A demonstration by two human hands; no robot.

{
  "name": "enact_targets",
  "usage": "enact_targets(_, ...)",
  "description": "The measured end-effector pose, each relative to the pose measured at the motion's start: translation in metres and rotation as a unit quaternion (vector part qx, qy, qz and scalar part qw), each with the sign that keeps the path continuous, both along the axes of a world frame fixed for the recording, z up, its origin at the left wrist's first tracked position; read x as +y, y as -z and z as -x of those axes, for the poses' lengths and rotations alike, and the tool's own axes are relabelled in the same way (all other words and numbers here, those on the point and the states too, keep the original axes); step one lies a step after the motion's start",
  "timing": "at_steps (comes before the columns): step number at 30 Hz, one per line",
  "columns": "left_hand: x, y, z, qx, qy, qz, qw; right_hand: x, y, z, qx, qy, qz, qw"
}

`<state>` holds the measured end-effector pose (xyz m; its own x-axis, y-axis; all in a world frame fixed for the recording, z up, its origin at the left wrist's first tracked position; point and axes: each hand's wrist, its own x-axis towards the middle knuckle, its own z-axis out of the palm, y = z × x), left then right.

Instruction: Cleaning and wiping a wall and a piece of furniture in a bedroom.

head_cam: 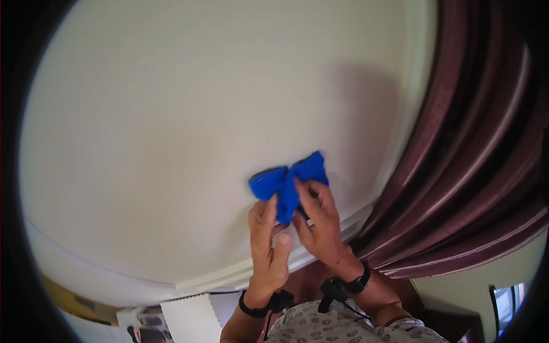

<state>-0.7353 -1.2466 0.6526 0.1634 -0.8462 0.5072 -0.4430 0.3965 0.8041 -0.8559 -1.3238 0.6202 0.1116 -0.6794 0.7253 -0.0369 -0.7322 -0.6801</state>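
Observation:
A blue cloth (pixel 288 188), bunched and folded with a dark edge along its top, is held up in front of a pale wall. My right hand (pixel 317 214) grips it from the right, fingertips pressed into its folds. From the lower left, my left hand (pixel 268 240) holds the cloth's lower left part between its fingers, thumb raised. Something dark shows behind the cloth beside my right fingers; what it is cannot be told. Both wrists wear black straps with small dark devices.
Dark red curtains (pixel 463 171) hang at the right beside the wall (pixel 150 128). A white baseboard (pixel 240 274) runs along its foot. At the lower left lie a white sheet with a scalloped edge (pixel 188 319) and a pale container with items (pixel 146 326).

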Motion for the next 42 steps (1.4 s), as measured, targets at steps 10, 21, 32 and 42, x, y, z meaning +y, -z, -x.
enact_targets(10,-0.105,0.005,0.099,-0.034,0.289,-0.091,0.952,-0.089,0.029,0.109,-0.018,0.257,-0.066,0.964)
enact_targets(21,-0.070,-0.006,0.035,-0.157,0.171,0.014,0.973,-0.054,-0.002,0.040,-0.069,0.158,-0.083,0.981)
enact_targets(32,0.108,-0.129,-0.028,-0.085,-0.044,0.092,0.991,0.082,-0.131,-0.047,-0.026,-0.063,0.034,0.997)
enact_targets(42,0.237,-0.112,-0.240,0.010,-0.332,0.171,0.927,0.200,-0.157,-0.290,0.101,-0.319,0.128,0.934)
